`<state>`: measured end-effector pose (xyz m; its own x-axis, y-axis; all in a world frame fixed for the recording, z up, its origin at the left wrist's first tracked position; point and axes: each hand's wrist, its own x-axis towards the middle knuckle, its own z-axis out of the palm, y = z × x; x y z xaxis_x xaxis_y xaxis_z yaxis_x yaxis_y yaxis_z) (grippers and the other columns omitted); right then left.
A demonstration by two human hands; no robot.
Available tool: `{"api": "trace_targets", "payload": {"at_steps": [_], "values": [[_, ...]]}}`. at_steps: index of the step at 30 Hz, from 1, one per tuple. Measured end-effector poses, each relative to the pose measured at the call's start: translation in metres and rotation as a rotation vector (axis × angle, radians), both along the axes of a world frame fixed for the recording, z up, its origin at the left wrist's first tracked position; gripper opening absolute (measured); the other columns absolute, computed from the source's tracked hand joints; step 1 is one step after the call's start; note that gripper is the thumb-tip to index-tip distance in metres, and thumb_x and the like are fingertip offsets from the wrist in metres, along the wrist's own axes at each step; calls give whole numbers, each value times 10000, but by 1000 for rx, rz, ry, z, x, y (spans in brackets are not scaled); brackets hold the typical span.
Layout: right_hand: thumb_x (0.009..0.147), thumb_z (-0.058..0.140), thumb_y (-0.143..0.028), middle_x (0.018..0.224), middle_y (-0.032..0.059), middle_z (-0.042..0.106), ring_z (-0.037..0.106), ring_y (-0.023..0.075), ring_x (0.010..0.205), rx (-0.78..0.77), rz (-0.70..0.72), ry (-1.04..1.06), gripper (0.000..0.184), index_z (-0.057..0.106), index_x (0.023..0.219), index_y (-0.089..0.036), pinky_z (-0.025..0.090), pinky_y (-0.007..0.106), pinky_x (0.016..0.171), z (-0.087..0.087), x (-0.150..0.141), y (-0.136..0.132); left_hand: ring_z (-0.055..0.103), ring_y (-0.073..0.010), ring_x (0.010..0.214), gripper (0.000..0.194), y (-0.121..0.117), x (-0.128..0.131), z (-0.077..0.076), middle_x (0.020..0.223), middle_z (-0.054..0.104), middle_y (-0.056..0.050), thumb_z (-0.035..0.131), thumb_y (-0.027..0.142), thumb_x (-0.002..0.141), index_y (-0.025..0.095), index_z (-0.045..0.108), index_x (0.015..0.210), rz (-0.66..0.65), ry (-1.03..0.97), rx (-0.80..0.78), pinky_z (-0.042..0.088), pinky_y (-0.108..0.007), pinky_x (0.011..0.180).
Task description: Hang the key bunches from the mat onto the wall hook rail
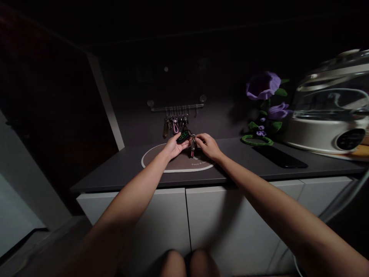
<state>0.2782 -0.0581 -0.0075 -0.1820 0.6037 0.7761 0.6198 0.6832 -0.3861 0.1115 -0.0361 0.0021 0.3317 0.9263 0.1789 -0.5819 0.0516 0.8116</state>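
My left hand [173,147] holds a black key fob [183,136] with green-outlined buttons, its thumb along the fob's edge. From the fob hangs a key ring with several keys [193,145], one of them with a red part. The fingers of my right hand [210,146] pinch at the ring on the right side of this bunch. Just behind both hands, other keys and a pink loop strap [175,126] dangle from hooks on a clear wall rail [177,108]. A brown oval mat [175,165] with a white border lies under the hands.
On the dark countertop [115,169] to the right lie a black phone [279,157] and a green ring base [257,141] with purple craft flowers [263,86]. A white appliance with a clear top [319,130] stands at far right. White cabinet doors [161,215] are below.
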Motion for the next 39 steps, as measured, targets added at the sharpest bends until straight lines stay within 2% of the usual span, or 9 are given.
{"api": "trace_targets", "payload": {"at_steps": [10,18,23,28,33,39], "values": [[771,523,-365,836,50,624,554,155,807,-6,56,185,212,643,777,-190,417,283,767,5,4,3,600,-211,959,218,1,-5,0,942,658,-133,438,239,840,96,591,898,16,-26,78,434,-431,916],[723,561,-412,806,35,618,540,140,777,-166,183,355,263,614,790,-164,424,281,753,10,4,12,599,-169,917,95,4,-11,-2,974,636,-72,480,178,825,141,565,842,114,3,152,431,-468,882],[702,578,-423,741,10,596,520,113,697,-217,275,456,276,580,767,-155,421,250,695,20,-2,16,571,-169,946,152,13,-11,-7,1048,608,-75,489,272,831,172,574,908,179,116,190,450,-434,851],[701,584,-416,660,-13,550,490,94,584,-268,334,482,260,544,747,-163,415,229,575,34,-10,23,561,-139,885,188,24,-10,-12,1009,601,-48,510,316,816,193,567,946,322,262,207,486,-317,747],[723,568,-423,576,-28,522,461,96,452,-380,404,492,248,487,758,-192,388,228,428,49,-15,27,548,-106,706,188,29,-7,-15,824,619,-36,541,253,786,133,594,921,422,494,375,461,-233,651],[731,554,-396,576,-42,512,448,79,469,-365,391,486,221,488,770,-189,387,202,446,57,-14,33,562,-114,725,184,31,-3,-15,855,636,-52,518,163,776,109,604,929,539,650,556,446,-247,713]]}}
